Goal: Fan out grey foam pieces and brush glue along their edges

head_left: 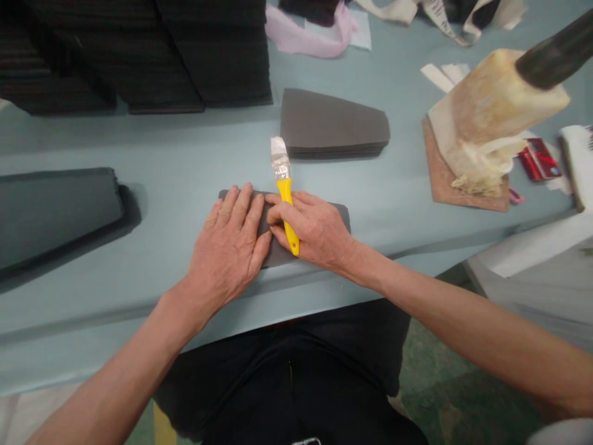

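Observation:
A dark grey foam piece (340,216) lies flat near the front edge of the pale blue table (185,167). My left hand (229,241) rests flat on its left part, fingers stretched out. My right hand (312,232) lies on the same piece and grips a brush with a yellow handle (286,191). The brush's whitish bristles (278,154) point away from me, past the piece's far edge.
A stack of similar grey pieces (333,127) sits behind the brush. Larger dark stacks stand at the left (55,210) and back left (139,55). A glue-crusted container (491,111) on a brown board (440,182) stands at the right, with a red object (537,157) beside it.

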The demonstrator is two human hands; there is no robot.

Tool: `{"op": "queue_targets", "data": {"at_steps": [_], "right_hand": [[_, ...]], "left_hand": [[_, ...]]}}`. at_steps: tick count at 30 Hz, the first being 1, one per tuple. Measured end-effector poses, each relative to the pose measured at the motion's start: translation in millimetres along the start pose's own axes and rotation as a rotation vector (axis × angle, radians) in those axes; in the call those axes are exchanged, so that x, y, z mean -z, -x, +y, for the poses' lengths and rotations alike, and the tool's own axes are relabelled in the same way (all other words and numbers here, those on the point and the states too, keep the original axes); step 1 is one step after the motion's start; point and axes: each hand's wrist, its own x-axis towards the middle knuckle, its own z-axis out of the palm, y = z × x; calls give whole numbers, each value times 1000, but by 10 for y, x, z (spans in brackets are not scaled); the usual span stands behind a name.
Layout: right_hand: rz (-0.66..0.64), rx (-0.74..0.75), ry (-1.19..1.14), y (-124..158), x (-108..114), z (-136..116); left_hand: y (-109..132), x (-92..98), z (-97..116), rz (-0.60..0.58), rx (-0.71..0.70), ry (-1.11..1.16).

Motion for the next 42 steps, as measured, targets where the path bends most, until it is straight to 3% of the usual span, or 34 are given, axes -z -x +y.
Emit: {"op": "queue_targets", "data": {"at_steps": [7, 18, 26, 30, 36, 42], "right_hand": [[-39, -39, -104, 34, 11, 32], [-165, -106, -254, 71, 162, 62], [-61, -60, -224, 109, 75, 83], [-92, -75, -245, 95, 44, 96], [-88, -72, -261, 96, 18, 122], [-59, -65, -284, 98, -4, 119]], "left_hand": [[-18, 8, 6, -9, 31, 45], [25, -1, 12, 71, 133, 93], [14, 28, 11, 26, 114, 19], [-25, 37, 78, 47, 70, -38], [-145, -68, 214, 57, 14, -3], [-162, -140, 201, 83, 26, 4]]}}
